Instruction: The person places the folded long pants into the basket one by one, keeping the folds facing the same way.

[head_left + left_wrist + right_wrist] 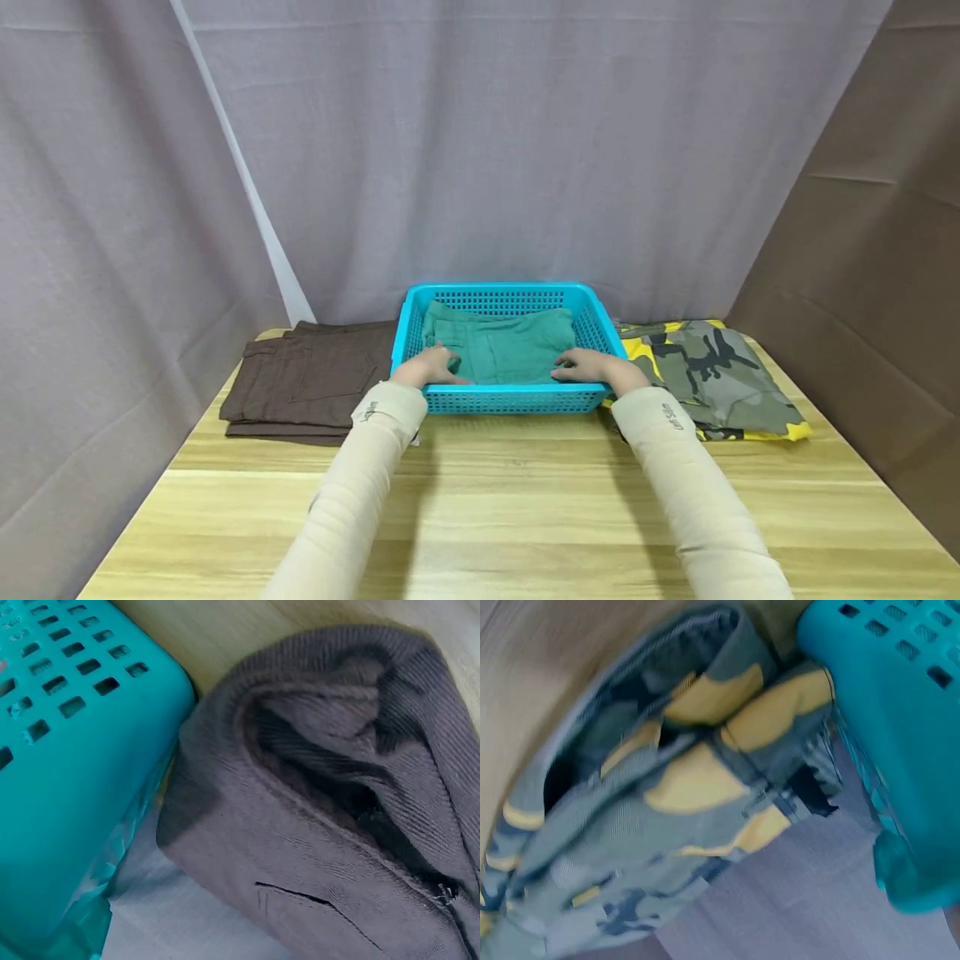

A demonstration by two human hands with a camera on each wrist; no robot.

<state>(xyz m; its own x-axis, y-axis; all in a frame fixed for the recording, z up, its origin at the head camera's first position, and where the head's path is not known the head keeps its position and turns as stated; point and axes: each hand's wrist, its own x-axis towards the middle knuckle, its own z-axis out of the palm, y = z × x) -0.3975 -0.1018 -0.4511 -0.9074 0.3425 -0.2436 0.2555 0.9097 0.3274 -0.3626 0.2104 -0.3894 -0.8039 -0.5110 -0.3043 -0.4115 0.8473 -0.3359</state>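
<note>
A folded green garment lies inside a turquoise plastic basket in the head view. Over the basket's near left corner reaches my left hand, thumb and fingers spread apart at the garment's left side. My right hand comes over the near right corner, its loosely bent fingers at the garment's right edge. Neither hand shows in the wrist views. The left wrist view has the basket's side next to brown trousers; the right wrist view has the basket beside camouflage trousers.
Folded brown trousers lie stacked left of the basket, and yellow-grey camouflage trousers are stacked at its right. All rest on a wooden table. Behind hangs a grey curtain; a brown cloth wall stands at the right.
</note>
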